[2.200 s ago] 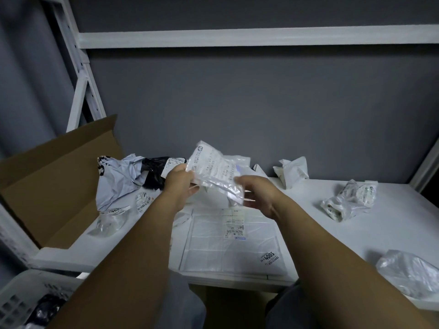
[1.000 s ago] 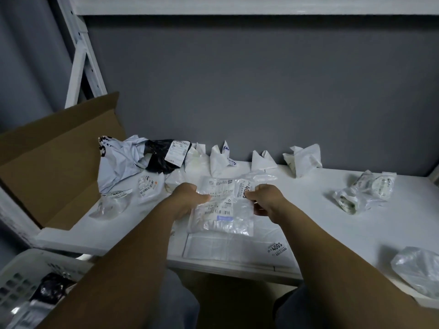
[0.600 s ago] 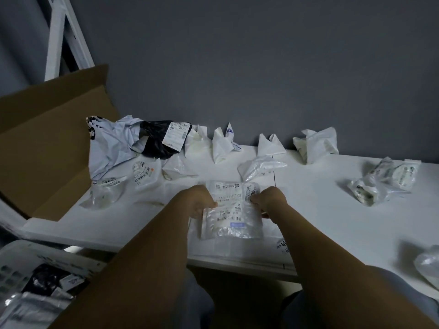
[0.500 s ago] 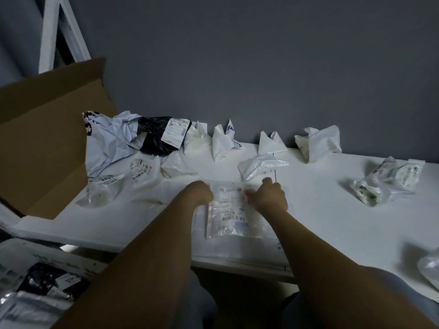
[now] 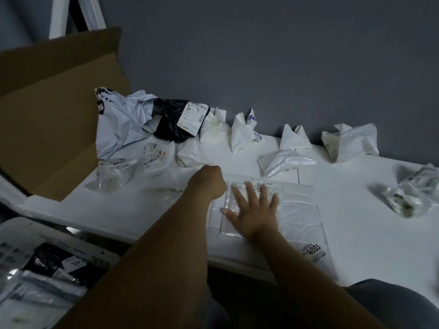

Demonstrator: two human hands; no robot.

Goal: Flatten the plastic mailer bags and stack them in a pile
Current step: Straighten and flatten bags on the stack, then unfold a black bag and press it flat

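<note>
The right grip [image 5: 254,207] is laid open, fingers spread, flat on a clear mailer bag [image 5: 228,198]. That bag is placed on top of the flat pile [image 5: 299,214] at the near edge of the worktop [image 5: 356,210]. The left grip [image 5: 209,184] is set at the bag's far-left corner; its fingers are hidden, so its state cannot be told. Crumpled bags [image 5: 244,134] are ranged along the far edge.

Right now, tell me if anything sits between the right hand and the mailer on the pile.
Nothing visible does: the right hand presses flat, fingers spread, directly on the small mailer, which lies atop the flat pile.
</note>
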